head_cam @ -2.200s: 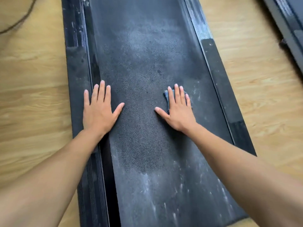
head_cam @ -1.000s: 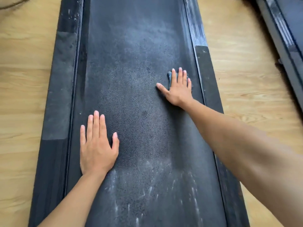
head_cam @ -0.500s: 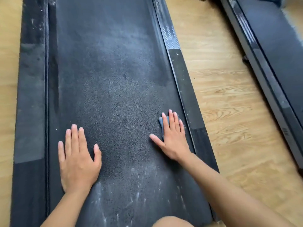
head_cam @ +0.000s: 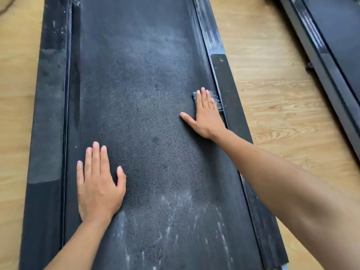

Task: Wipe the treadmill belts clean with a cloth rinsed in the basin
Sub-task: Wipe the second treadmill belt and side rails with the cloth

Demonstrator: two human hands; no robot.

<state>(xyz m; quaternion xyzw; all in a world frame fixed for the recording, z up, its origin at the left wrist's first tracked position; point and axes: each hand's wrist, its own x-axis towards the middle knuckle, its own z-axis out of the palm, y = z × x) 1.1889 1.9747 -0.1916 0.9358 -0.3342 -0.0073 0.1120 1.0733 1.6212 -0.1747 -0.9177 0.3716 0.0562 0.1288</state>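
- Your left hand lay nearer, fingers straight, flat on the belt, holding nothing;
- Your right hand, farther, pressed the cloth with straight fingers at the belt's right edge, against the side rail;
- The belt ran lengthwise away from you; grey dust lay beyond the cloth.

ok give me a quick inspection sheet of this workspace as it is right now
surface: treadmill belt, dark, with a greyish dusty haze up the middle and white streaks at the near end
job's things: cloth, blue-grey, at the belt's right edge beside the right side rail; basin not in view
clutter: nothing seen
hands: left hand flat on the belt, holding nothing; right hand flat on the cloth, fingers straight
cables: a dark strand at the top left corner, possibly a cord
surroundings: wooden floor; second treadmill on the right
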